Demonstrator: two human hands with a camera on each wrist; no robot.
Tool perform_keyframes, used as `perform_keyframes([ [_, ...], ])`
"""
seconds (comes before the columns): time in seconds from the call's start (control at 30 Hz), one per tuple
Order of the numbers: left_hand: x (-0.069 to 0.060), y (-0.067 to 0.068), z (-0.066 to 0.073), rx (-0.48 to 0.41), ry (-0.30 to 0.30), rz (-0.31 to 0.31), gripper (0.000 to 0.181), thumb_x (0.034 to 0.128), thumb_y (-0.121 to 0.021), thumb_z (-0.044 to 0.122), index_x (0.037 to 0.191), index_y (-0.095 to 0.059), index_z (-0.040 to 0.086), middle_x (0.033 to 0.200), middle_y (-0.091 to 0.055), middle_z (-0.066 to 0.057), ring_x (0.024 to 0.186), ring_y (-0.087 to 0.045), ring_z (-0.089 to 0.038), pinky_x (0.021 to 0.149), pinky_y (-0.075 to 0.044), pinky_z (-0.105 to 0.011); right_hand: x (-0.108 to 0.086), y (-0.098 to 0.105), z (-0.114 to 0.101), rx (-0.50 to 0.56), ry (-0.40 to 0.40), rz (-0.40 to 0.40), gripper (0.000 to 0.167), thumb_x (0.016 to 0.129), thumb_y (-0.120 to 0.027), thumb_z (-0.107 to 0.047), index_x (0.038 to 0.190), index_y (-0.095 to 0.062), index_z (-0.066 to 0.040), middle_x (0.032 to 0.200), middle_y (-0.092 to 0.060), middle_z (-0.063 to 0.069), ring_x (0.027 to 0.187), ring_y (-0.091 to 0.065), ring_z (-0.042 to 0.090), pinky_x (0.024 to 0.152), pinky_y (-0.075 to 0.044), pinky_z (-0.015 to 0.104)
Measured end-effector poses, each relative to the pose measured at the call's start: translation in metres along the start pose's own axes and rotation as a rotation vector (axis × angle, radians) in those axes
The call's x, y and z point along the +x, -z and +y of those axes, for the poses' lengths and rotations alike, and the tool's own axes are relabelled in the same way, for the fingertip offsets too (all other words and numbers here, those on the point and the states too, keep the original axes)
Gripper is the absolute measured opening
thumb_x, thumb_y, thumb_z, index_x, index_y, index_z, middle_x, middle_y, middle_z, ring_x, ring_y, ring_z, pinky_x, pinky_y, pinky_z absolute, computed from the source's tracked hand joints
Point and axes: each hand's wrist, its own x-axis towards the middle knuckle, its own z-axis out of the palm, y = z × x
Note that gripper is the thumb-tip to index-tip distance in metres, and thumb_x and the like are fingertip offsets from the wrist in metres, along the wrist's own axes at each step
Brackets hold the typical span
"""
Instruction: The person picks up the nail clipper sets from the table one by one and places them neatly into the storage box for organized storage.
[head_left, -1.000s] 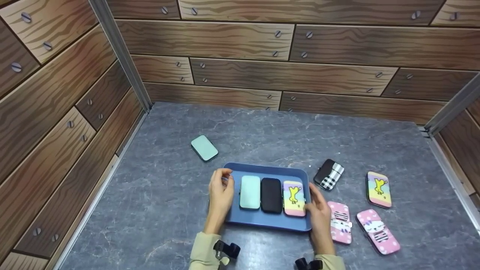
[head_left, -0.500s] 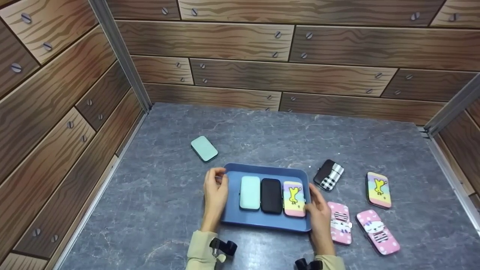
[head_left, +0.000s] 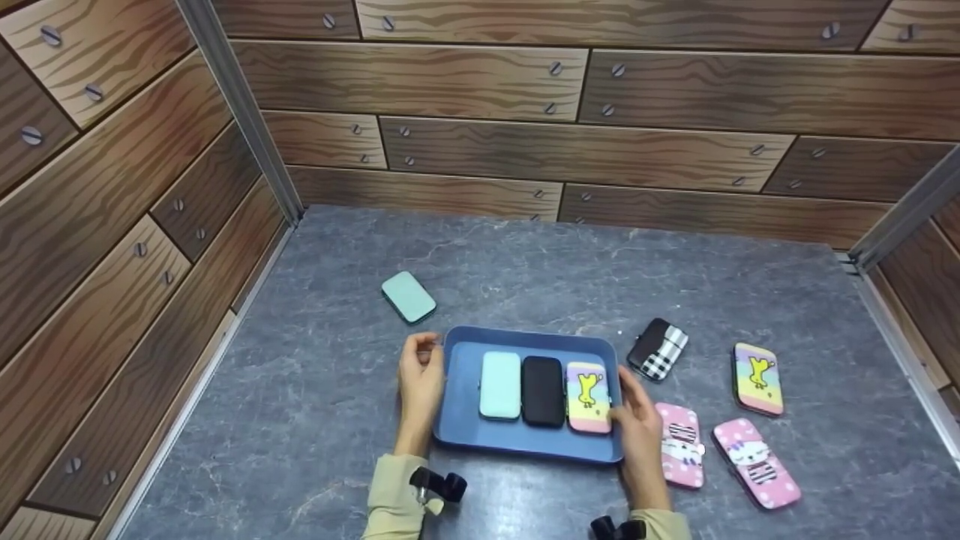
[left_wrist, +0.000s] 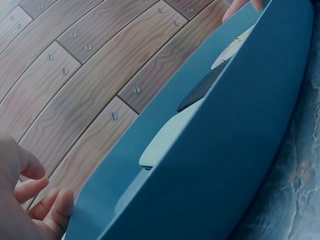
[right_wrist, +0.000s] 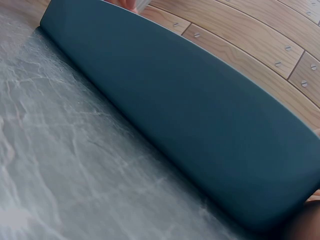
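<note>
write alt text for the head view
A person's left hand and right hand flank a blue tray holding a mint case, a black case and a pastel case in a row. Five more cases lie outside: one at left, four at right.

Blue tray [head_left: 463, 424], plain black case [head_left: 542, 391]

The blue tray [head_left: 459, 420], rectangular with rounded corners and raised walls, lies flat on the grey table [head_left: 315, 315]; its right wall is between the thumb and fingers of my right hand [head_left: 639, 421]. Inside it, three closed cases lie flat, side by side: the plain mint case [head_left: 500, 385] at left, the black case [head_left: 542, 391] in the middle, the pastel case [head_left: 576, 420] (this one carries a yellow figure) near the right wall.
</note>
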Motion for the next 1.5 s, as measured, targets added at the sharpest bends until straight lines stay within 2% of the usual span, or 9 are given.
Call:
perform_keyframes([
  [0.47, 0.012, 0.004, -0.002, -0.064, 0.073, 0.049, 0.018, 0.0951, -0.053, -0.001, 0.111, -0.06, -0.002, 0.091, -0.056, -0.008, 0.064, -0.051, -0.017, 0.047, -0.045, -0.023, 0.002, 0.001, 0.003, -0.014, 0.033, 0.011, 0.072, 0.079, -0.043, 0.019, 0.149, -0.039, 0.002, 0.157, -0.034, 0.015, 0.148, -0.024, 0.024, 0.115, -0.028, 0.026],
  [0.73, 0.022, 0.007, -0.005, -0.096, 0.095, 0.075, 0.019, 0.0964, -0.052, 0.0, 0.114, -0.056, -0.004, 0.092, -0.054, -0.01, 0.063, -0.05, -0.02, 0.045, -0.046, -0.028, 0.002, 0.002, 0.003, -0.017, 0.026, 0.01, 0.072, 0.08, -0.044, 0.019, 0.15, -0.039, 0.001, 0.158, -0.033, 0.014, 0.148, -0.025, 0.023, 0.116, -0.027, 0.027],
  [0.97, 0.03, 0.012, -0.008, -0.065, 0.13, 0.076, 0.027, 0.0937, -0.051, 0.001, 0.12, -0.052, -0.003, 0.093, -0.051, -0.009, 0.057, -0.046, -0.011, 0.047, -0.046, -0.026, 0.002, 0.001, 0.003, -0.021, 0.022, 0.011, 0.072, 0.08, -0.044, 0.019, 0.149, -0.04, 0.0, 0.158, -0.034, 0.013, 0.147, -0.025, 0.024, 0.116, -0.028, 0.028],
  [1.07, 0.033, 0.013, -0.011, -0.038, 0.146, 0.084, 0.031, 0.093, -0.051, 0.003, 0.123, -0.052, -0.002, 0.095, -0.053, -0.009, 0.054, -0.047, -0.012, 0.049, -0.046, -0.026, 0.002, 0.001, 0.003, -0.016, 0.021, 0.01, 0.072, 0.08, -0.044, 0.019, 0.149, -0.039, 0.001, 0.158, -0.034, 0.014, 0.147, -0.025, 0.024, 0.115, -0.028, 0.027],
  [1.17, 0.037, 0.015, -0.013, -0.001, 0.171, 0.094, 0.036, 0.0932, -0.052, 0.007, 0.129, -0.051, -0.001, 0.1, -0.054, -0.011, 0.06, -0.053, -0.018, 0.054, -0.049, -0.028, 0.002, 0.001, 0.003, -0.007, 0.022, 0.009, 0.072, 0.08, -0.044, 0.019, 0.149, -0.039, 0.001, 0.158, -0.034, 0.014, 0.148, -0.025, 0.024, 0.115, -0.028, 0.027],
  [1.27, 0.04, 0.017, -0.017, 0.003, 0.202, 0.1, 0.044, 0.0944, -0.052, 0.008, 0.137, -0.047, -0.001, 0.109, -0.053, -0.013, 0.074, -0.059, -0.025, 0.062, -0.053, -0.031, 0.001, 0.001, 0.003, -0.002, 0.021, 0.005, 0.072, 0.08, -0.044, 0.019, 0.15, -0.039, 0.001, 0.158, -0.033, 0.014, 0.148, -0.025, 0.023, 0.116, -0.027, 0.027],
  [1.4, 0.045, 0.019, -0.022, -0.066, 0.231, 0.107, 0.05, 0.0961, -0.051, 0.006, 0.144, -0.04, -0.004, 0.121, -0.048, -0.018, 0.094, -0.059, -0.029, 0.077, -0.055, -0.038, 0.0, 0.001, 0.001, -0.013, 0.017, 0.002, 0.072, 0.08, -0.044, 0.019, 0.15, -0.039, 0.0, 0.158, -0.033, 0.013, 0.148, -0.025, 0.022, 0.116, -0.026, 0.028],
  [1.5, 0.048, 0.02, -0.023, -0.116, 0.248, 0.107, 0.053, 0.0966, -0.051, 0.005, 0.146, -0.036, -0.006, 0.128, -0.045, -0.021, 0.101, -0.057, -0.03, 0.087, -0.054, -0.04, 0.001, 0.001, 0.001, -0.02, 0.015, 0.003, 0.072, 0.081, -0.045, 0.018, 0.15, -0.039, -0.001, 0.158, -0.033, 0.013, 0.148, -0.025, 0.022, 0.117, -0.026, 0.029],
])
